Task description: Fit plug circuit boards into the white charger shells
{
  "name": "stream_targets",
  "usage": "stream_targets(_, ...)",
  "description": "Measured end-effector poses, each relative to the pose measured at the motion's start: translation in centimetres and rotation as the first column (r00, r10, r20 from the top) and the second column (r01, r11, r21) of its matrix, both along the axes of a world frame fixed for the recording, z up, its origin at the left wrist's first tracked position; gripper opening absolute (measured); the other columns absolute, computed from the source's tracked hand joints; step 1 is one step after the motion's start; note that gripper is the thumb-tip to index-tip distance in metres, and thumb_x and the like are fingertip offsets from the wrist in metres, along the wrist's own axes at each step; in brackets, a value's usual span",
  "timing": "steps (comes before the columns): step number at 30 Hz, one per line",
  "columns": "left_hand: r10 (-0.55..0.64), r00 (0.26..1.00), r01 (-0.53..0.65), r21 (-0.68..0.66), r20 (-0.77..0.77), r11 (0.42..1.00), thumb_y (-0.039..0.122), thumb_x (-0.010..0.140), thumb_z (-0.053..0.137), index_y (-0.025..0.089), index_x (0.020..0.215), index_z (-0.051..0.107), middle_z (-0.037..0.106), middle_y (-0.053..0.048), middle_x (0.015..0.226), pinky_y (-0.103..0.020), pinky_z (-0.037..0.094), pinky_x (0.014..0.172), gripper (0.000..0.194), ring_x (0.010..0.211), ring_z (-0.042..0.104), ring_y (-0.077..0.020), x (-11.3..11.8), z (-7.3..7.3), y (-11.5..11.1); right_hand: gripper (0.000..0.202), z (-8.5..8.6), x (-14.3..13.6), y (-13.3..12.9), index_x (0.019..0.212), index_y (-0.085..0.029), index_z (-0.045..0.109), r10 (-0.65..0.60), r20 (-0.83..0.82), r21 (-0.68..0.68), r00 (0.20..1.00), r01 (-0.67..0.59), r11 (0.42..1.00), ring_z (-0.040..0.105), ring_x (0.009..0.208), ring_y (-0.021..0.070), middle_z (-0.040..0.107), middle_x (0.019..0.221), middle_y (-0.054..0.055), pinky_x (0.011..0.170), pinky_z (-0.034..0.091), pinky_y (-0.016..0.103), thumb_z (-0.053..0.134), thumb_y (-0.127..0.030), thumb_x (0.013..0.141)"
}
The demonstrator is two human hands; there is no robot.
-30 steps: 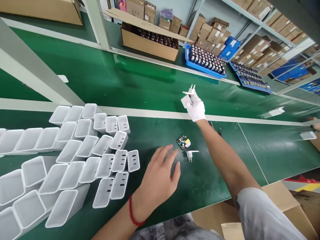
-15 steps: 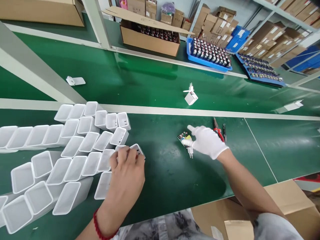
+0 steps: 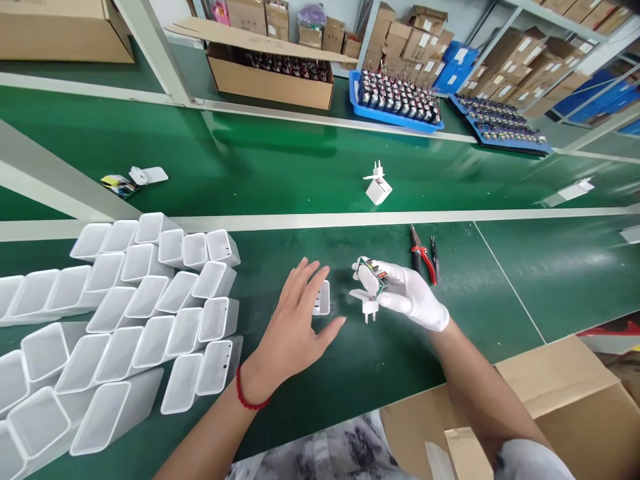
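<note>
My bare left hand, with a red cord at the wrist, is spread over the green bench. A small white case lies behind its fingers, partly hidden by them. In a white glove, my right hand grips a circuit board with a white oval part on it. A white two-pin plug piece hangs at the board's lower edge. Rows of open white cases stand on the left of the bench.
Red-handled pliers and black tweezers lie right of the glove. Beyond the bench's white rail sits a white cube with a plug. A blue tray of parts stands farther back. A cardboard box is at the lower right.
My left hand has moved right from the rows of cases and opened, with one case now by it. My right hand has picked up the board with its plug piece. The view has shifted.
</note>
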State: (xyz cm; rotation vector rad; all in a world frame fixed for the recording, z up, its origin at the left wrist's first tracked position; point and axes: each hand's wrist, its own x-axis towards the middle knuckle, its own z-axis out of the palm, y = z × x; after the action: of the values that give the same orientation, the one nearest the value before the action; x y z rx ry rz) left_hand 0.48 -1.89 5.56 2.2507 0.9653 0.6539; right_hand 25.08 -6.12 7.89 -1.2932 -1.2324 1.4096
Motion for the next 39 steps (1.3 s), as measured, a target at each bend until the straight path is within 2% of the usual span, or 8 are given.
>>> stream_targets(4, -0.042, 0.999, 0.044, -0.076, 0.030, 0.996, 0.040, 0.087, 0.065, 0.025, 0.144, 0.039, 0.039, -0.012, 0.153, -0.059, 0.032, 0.116, 0.065, 0.147, 0.027, -0.0347, 0.1, 0.9, 0.9, 0.072, -0.5, -0.8, -0.3, 0.140, -0.021, 0.050, 0.005, -0.387, -0.202, 0.922, -0.090, 0.975, 0.068, 0.105, 0.0296, 0.069, 0.116, 0.012, 0.084, 0.058, 0.040, 0.077, -0.046, 0.077)
stream_targets(11, 0.125, 0.915, 0.095, -0.507, 0.384, 0.857, 0.039, 0.089, 0.064, 0.023, 0.111, 0.071, 0.075, -0.004, 0.100, -0.033, 0.056, 0.085, 0.028, 0.094, 0.070, -0.0205, 1.5, 2.0, 1.2, 0.088, 0.9, -2.5, -0.5, 0.153, -0.022, 0.026, 0.059, -0.372, -0.294, 0.927, -0.177, 0.939, 0.075, 0.070, 0.0239, 0.074, 0.090, 0.007, 0.056, 0.059, 0.031, 0.063, -0.061, 0.083)
stream_targets(16, 0.390, 0.798, 0.069, -0.713, 0.459, 0.698, 0.043, 0.083, 0.071, 0.020, 0.098, 0.074, 0.076, -0.005, 0.095, -0.029, 0.057, 0.075, 0.027, 0.088, 0.071, -0.0203, 2.0, 1.6, 1.4, 0.105, 1.1, -3.1, -0.7, 0.154, -0.020, 0.020, 0.047, -0.137, -0.038, 0.989, -0.052, 0.998, 0.074, 0.075, 0.0280, 0.065, 0.061, 0.000, 0.070, 0.058, 0.043, 0.030, -0.090, 0.076)
stream_targets(20, 0.452, 0.751, 0.104, -0.762, 0.481, 0.640, 0.041, 0.080, 0.074, 0.018, 0.096, 0.074, 0.076, -0.006, 0.092, -0.030, 0.057, 0.077, 0.028, 0.087, 0.071, -0.0201, 2.4, 1.9, 0.8, 0.095, -0.2, -3.9, -0.9, 0.146, -0.028, 0.035, -0.018, 0.127, 0.260, 0.992, -0.015, 0.965, 0.070, 0.097, 0.0298, 0.070, 0.088, 0.006, 0.088, 0.054, 0.049, 0.063, -0.079, 0.070)
stream_targets(25, 0.319, 0.818, 0.082, -0.646, 0.479, 0.759, 0.038, 0.087, 0.066, 0.020, 0.100, 0.075, 0.074, -0.007, 0.100, -0.034, 0.055, 0.089, 0.023, 0.096, 0.069, -0.0209, 2.0, 2.5, 0.3, 0.065, -0.1, -4.2, -1.1, 0.123, -0.031, 0.060, -0.321, 0.349, 0.472, 0.881, 0.131, 0.872, 0.056, 0.119, 0.0347, 0.057, 0.126, 0.010, 0.103, 0.045, 0.058, 0.078, -0.062, 0.068)
stream_targets(29, 0.052, 0.920, 0.148, -0.468, 0.389, 0.871, 0.040, 0.088, 0.065, 0.022, 0.135, 0.056, 0.058, -0.011, 0.138, -0.046, 0.044, 0.109, 0.051, 0.132, 0.049, -0.0286, 0.0, 1.4, 0.3, 0.067, -0.3, -3.5, -1.0, 0.132, -0.032, 0.051, -0.291, 0.139, 0.385, 0.947, 0.219, 0.897, 0.064, 0.112, 0.0329, 0.062, 0.124, 0.010, 0.099, 0.050, 0.057, 0.079, -0.051, 0.074)
stream_targets(33, -0.257, 0.955, 0.296, -0.396, 0.150, 0.869, 0.020, 0.078, 0.074, 0.028, 0.149, 0.032, 0.042, -0.009, 0.153, -0.054, 0.040, 0.113, 0.083, 0.145, 0.030, -0.0322, -0.9, -0.7, 0.1, 0.070, -2.1, -3.4, -1.1, 0.135, -0.032, 0.046, -0.215, -0.038, 0.369, 0.976, 0.214, 0.904, 0.068, 0.106, 0.0322, 0.067, 0.120, 0.011, 0.089, 0.057, 0.055, 0.077, -0.051, 0.076)
stream_targets(39, 0.008, 0.978, 0.063, -0.331, 0.207, 0.942, 0.022, 0.075, 0.079, 0.025, 0.136, 0.044, 0.059, -0.011, 0.132, -0.047, 0.049, 0.105, 0.071, 0.123, 0.057, -0.0278, 0.4, -2.1, 0.5, 0.060, -2.7, -4.3, -1.6, 0.129, -0.029, 0.054, -0.151, -0.006, 0.344, 0.989, 0.143, 0.928, 0.062, 0.118, 0.0327, 0.063, 0.128, 0.012, 0.098, 0.052, 0.055, 0.080, -0.033, 0.075)
